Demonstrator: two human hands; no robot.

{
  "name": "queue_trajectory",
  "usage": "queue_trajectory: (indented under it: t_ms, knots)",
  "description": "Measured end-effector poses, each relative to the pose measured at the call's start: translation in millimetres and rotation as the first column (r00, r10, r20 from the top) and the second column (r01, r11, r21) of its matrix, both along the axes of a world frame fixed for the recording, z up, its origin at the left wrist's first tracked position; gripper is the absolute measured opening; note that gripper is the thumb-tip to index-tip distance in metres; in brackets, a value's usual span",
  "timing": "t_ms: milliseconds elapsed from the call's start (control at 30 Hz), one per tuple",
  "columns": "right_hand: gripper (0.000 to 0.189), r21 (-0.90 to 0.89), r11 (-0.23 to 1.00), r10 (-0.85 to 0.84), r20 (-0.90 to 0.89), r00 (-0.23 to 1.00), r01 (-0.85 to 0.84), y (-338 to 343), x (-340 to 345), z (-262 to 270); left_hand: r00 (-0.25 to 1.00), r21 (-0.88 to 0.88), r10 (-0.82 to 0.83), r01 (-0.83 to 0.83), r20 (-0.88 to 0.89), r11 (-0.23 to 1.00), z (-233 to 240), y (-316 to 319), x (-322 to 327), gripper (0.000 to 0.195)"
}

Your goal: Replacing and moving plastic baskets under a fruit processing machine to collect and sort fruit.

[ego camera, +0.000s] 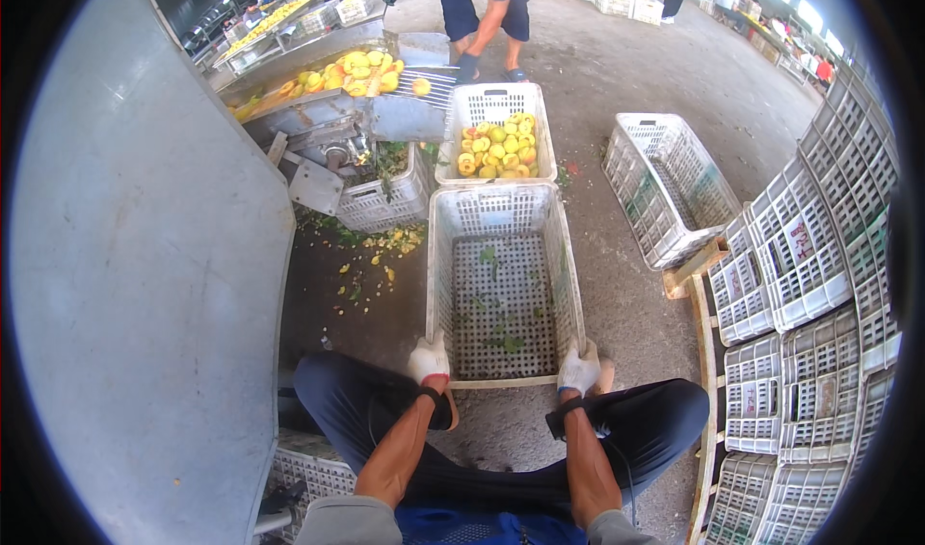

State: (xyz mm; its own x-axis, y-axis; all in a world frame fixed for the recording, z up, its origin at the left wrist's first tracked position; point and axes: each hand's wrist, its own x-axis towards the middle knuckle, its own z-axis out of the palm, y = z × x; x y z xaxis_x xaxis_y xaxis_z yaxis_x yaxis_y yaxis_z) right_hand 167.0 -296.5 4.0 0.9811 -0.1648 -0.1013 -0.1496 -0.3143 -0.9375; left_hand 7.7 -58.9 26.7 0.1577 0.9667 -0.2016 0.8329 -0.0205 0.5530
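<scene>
Between my knees a white perforated plastic crate [502, 295] stands on the floor, with some green leaves [509, 342] on its bottom. My left hand [429, 361], in a white knit glove, grips the crate's near left side at the rim. On the near right side, my right hand [579, 366] grips the rim in a matching glove. The crate's far end meets a second white crate [547, 129], which holds many yellow-orange halved fruits [498, 147] that look like peaches. Above that crate's left edge, a single fruit [421, 87] lies on the metal bars [426, 91] of a chute.
A metal sorting machine [311, 115] carries fruit at the upper left; its grey panel [152, 256] fills the left side. Beneath stands a crate with leafy waste [386, 202]. Another crate [668, 191] and stacked crates [788, 393] are on the right. A person [480, 3] stands ahead.
</scene>
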Motion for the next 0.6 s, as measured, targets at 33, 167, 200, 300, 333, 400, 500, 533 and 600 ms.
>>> queue_trajectory:
  t_ms: [33, 167, 200, 300, 333, 400, 500, 533, 600]
  knots:
    - [0.029, -0.027, 1.0, 0.01, 0.024, 1.0, -0.009, 0.1, -0.1, 0.5, 1.0, 0.014, -0.002, 0.002, 0.007, 1.0, 0.3, -0.2, 0.0, 0.057]
    - [0.029, -0.046, 0.999, 0.012, 0.029, 1.0, -0.01, -0.4, -0.8, 2.6, 1.0, -0.003, -0.006, 0.006, 0.008, 1.0, 1.1, 0.6, -0.2, 0.061]
    - [0.029, -0.032, 1.0, 0.002, 0.006, 1.0, -0.002, -0.5, -1.0, 3.1, 1.0, -0.019, -0.005, 0.005, 0.013, 1.0, 1.0, 1.1, -0.4, 0.064]
    - [0.03, -0.032, 0.999, 0.009, -0.015, 1.0, -0.009, -1.0, -0.6, 4.0, 0.999, -0.025, 0.001, -0.002, -0.037, 1.0, 0.2, 2.3, -0.1, 0.064]
    - [0.03, -0.054, 0.998, 0.017, 0.002, 1.0, -0.016, -1.3, -0.5, 4.1, 1.0, -0.015, 0.003, -0.003, -0.017, 1.0, -0.1, 2.2, -0.2, 0.063]
    - [0.03, -0.05, 0.999, 0.01, -0.022, 1.0, -0.012, -1.3, 0.0, 4.2, 1.0, -0.03, 0.005, -0.005, -0.021, 1.0, -0.9, 2.1, -0.3, 0.063]
    - [0.031, -0.038, 0.999, 0.004, -0.023, 1.0, -0.005, -0.8, -0.3, 5.1, 1.0, -0.029, 0.006, -0.006, -0.007, 1.0, -1.8, 2.1, 0.0, 0.063]
    - [0.031, -0.057, 0.998, 0.015, 0.013, 1.0, -0.014, -0.7, -0.5, 5.6, 1.0, -0.011, 0.005, -0.005, -0.01, 1.0, -2.2, 1.9, 0.2, 0.062]
    - [0.031, -0.056, 0.998, 0.005, 0.007, 1.0, -0.005, -0.4, -1.1, 6.6, 0.999, 0.008, 0.002, -0.001, -0.034, 1.0, -3.0, 1.1, 0.3, 0.06]
